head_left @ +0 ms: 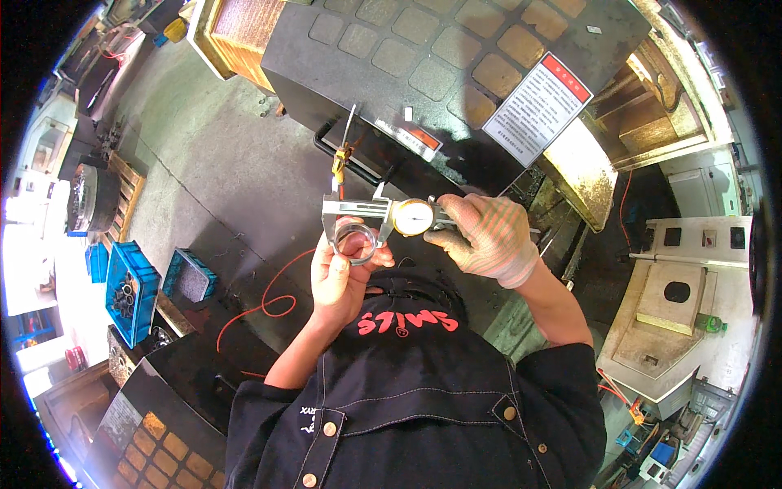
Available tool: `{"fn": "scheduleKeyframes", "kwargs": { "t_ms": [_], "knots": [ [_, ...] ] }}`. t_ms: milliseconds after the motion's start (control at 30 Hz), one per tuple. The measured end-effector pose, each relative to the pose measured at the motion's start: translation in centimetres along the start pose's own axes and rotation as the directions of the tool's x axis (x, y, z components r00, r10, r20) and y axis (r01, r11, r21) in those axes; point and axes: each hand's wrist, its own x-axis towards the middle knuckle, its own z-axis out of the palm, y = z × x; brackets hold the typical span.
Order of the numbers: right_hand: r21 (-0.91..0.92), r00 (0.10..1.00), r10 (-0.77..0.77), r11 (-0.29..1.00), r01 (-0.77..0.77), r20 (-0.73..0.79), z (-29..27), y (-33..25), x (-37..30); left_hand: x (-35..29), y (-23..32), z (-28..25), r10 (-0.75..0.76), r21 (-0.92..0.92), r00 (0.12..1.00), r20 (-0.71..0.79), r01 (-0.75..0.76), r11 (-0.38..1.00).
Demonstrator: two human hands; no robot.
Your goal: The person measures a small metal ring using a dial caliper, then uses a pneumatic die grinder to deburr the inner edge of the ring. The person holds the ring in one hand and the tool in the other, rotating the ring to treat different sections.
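Observation:
In front of my chest, my bare left hand (338, 281) grips a shiny metal ring (355, 242) between thumb and fingers. A dial caliper (362, 209) with a round, gold-rimmed dial lies across the far side of the ring. Its jaws reach down at the ring; whether both touch it I cannot tell. My right hand (493, 236), in a striped knit glove, is closed round the right end of the caliper, thumb and fingers beside the dial. Just beyond the caliper hangs a yellow air gun (340, 163) with a thin metal nozzle.
A dark machine cover (366, 77) with square pads and a notice sheet (538, 110) stands ahead. Blue crates (134, 306) with metal rings and other contents sit at the left. A red hose (265, 306) curls near my left arm. A pale machine panel (660, 301) stands at the right.

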Motion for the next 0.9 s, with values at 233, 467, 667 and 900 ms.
{"fn": "scheduleKeyframes", "kwargs": {
  "t_ms": [233,467,667,900],
  "knots": [
    [-0.018,0.999,0.021,1.000,-0.020,0.042,-0.6,0.4,0.9,0.3,0.1,0.3,0.046,0.030,0.999,-0.006,-0.046,0.998],
    [-0.093,0.991,-0.130,0.988,0.126,-0.034,-0.9,1.0,1.9,0.3,0.4,0.3,0.047,0.027,0.999,-0.002,-0.047,0.999],
    [-0.108,0.987,-0.153,0.983,0.147,-0.049,-0.9,1.0,2.2,0.1,0.4,0.2,0.054,0.036,0.999,-0.005,-0.054,0.998],
    [-0.106,0.989,-0.140,0.985,0.135,-0.039,-0.7,1.1,2.0,0.2,0.4,0.4,0.053,0.021,0.999,0.010,-0.053,0.998]
  ]
}}
